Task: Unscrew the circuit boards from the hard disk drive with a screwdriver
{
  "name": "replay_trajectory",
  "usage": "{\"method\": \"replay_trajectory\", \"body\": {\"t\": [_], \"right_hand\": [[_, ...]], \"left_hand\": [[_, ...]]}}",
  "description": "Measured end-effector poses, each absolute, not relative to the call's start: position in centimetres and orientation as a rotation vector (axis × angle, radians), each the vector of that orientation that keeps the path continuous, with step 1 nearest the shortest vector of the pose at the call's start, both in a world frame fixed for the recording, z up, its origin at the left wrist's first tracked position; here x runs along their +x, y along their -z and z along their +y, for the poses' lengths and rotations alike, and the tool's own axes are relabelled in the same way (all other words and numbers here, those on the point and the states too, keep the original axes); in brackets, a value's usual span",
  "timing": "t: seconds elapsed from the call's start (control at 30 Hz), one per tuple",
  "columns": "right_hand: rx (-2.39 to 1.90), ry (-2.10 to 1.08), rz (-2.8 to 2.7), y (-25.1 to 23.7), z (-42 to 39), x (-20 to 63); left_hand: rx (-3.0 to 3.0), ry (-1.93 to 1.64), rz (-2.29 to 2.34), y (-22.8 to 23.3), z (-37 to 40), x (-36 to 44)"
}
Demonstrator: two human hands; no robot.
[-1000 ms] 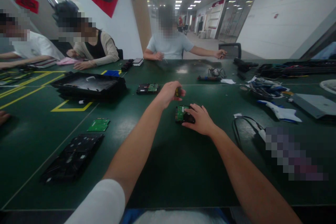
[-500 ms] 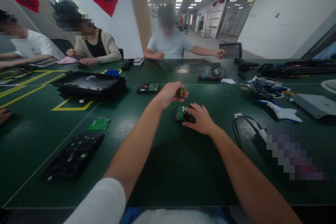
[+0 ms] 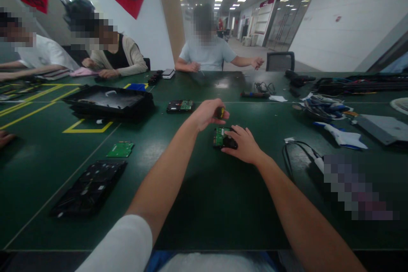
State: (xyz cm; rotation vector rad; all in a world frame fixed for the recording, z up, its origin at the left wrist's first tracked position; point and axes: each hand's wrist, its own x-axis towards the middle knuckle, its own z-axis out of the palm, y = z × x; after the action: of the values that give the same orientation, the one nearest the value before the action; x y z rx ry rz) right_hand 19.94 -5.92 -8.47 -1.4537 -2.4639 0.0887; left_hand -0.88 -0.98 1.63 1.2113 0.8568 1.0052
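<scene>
A small hard drive [image 3: 220, 137] with a green circuit board facing up lies on the dark green table [image 3: 204, 204] in front of me. My right hand [image 3: 242, 144] rests on its right side and holds it down. Just above the drive's far edge, my left hand [image 3: 205, 114] is closed around a screwdriver [image 3: 219, 112] with a yellow and black handle. Its tip is hidden behind the fingers.
A second drive [image 3: 180, 106] lies farther back. A loose green board [image 3: 120, 149], a black panel [image 3: 89, 187] and a black tray [image 3: 108, 102] sit to the left. A black cable [image 3: 296, 153] and tangled wires [image 3: 321, 108] lie right. Three people sit across the table.
My hands have stayed almost still on the drive and screwdriver. The person opposite has drawn the outstretched hand slightly inward.
</scene>
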Motion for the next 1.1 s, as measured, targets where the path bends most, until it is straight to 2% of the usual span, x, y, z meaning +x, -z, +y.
{"method": "replay_trajectory", "body": {"t": [0.27, 0.53, 0.77, 1.1], "right_hand": [[-1.467, -0.120, -2.466, 8.18, -6.04, 19.91], [-1.454, -0.099, -2.469, 8.18, -6.09, 19.94], [-1.480, -0.132, -2.471, 8.05, -6.12, 19.92], [-1.454, -0.098, -2.473, 8.17, -6.13, 19.92]], "left_hand": [[1.355, -1.084, 1.010, -1.91, -0.79, -1.07], [1.246, -1.015, 0.906, -1.52, -0.75, -0.89], [1.350, -1.190, 1.034, -1.25, -0.46, -0.54], [1.524, -1.127, 1.143, -1.79, -0.62, -0.79]]}}
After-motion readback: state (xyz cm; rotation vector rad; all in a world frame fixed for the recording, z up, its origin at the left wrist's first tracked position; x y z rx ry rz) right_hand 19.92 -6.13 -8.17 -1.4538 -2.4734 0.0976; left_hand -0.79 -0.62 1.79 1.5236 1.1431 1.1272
